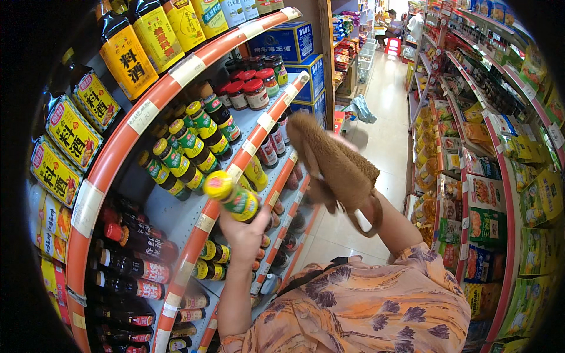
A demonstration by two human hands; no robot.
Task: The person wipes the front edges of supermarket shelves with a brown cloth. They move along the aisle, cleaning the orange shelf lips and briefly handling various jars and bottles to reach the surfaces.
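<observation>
My left hand [243,234] grips a small dark sauce bottle [238,200] with a yellow cap and a green-and-yellow label. The bottle is tilted, slightly blurred, in front of the orange shelf edge. My right hand [348,142] holds a brown plush cloth [340,172] with a loop at its lower end; the cloth covers most of that hand and is blurred. Similar yellow-capped bottles [187,141] stand in rows on the grey shelf [176,216] to the left. Behind them are red-lidded glass jars [255,93].
Cooking wine bottles [128,66] line the shelf above, darker bottles [132,269] the left end. Blue cartons [309,75] stand beyond the jars. Across the tiled aisle [375,154], another shelf [463,176] carries packets and oil bottles. Far off, a person [393,24] sits on a red stool [393,46].
</observation>
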